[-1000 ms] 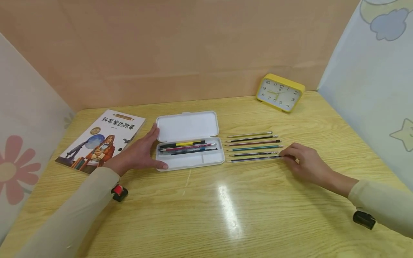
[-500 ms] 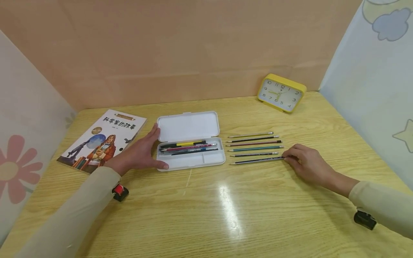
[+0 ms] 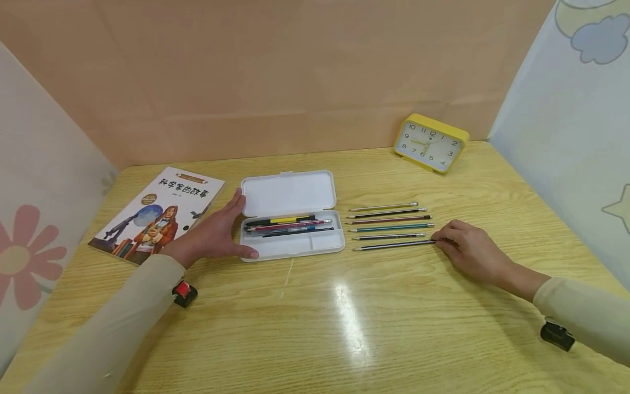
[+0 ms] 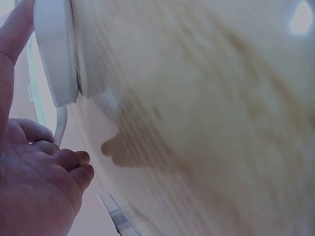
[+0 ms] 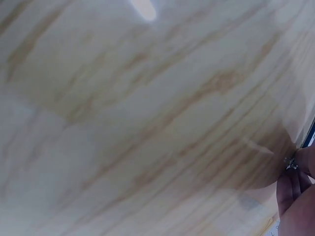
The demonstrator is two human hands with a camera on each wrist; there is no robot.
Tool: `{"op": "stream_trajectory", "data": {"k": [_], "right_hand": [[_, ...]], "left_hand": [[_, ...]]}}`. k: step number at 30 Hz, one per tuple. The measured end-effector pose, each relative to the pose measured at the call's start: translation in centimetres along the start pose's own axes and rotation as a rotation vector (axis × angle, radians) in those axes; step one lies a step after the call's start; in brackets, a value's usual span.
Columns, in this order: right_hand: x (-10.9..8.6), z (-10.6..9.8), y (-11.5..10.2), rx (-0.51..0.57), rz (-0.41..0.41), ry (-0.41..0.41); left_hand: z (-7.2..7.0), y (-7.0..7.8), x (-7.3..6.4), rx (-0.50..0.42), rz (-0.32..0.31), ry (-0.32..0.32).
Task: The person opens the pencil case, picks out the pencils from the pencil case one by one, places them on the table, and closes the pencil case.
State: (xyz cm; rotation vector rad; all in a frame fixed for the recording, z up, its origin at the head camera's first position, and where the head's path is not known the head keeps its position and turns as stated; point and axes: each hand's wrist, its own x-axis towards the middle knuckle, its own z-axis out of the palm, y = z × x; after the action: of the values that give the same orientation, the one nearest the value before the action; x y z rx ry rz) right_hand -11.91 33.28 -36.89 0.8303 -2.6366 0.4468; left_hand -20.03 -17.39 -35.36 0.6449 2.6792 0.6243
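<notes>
In the head view my left hand [image 3: 214, 232] rests at the left end of a white pencil case [image 3: 327, 243], thumb along its front corner and forefinger beside the raised lid [image 3: 290, 192]. The left wrist view shows the thumb against the case wall [image 4: 55, 54] and the other fingers loosely bent. My right hand [image 3: 467, 249] pinches the eraser end of a dark blue pencil [image 3: 394, 245], the nearest in a row on the table. Its sharpened tip points left toward the case. Fingertips hide the pencil's end. In the right wrist view, the pinching fingers [image 5: 290, 189] show at the right edge.
Behind that pencil several others lie roughly parallel, among them a teal pencil [image 3: 391, 227]. Inside the case are a red pencil [image 3: 290, 225] and a yellow-and-black pen [image 3: 285, 220]. A book [image 3: 162, 213] lies left; a yellow clock [image 3: 431, 143] stands at the back right.
The right hand has drawn the dark blue pencil slightly right, its tip now farther from the case. The left hand keeps its place on the case.
</notes>
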Motion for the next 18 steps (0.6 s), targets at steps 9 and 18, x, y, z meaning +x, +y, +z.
{"op": "stream_trajectory", "data": {"k": [9, 18], "right_hand": [[-0.09, -0.04, -0.06, -0.007, 0.004, 0.004], [0.3, 0.04, -0.46, 0.02, 0.004, 0.046]], "left_hand": [[0.02, 0.02, 0.0, -0.002, -0.002, -0.002], [0.02, 0.03, -0.06, -0.002, -0.002, -0.003]]}}
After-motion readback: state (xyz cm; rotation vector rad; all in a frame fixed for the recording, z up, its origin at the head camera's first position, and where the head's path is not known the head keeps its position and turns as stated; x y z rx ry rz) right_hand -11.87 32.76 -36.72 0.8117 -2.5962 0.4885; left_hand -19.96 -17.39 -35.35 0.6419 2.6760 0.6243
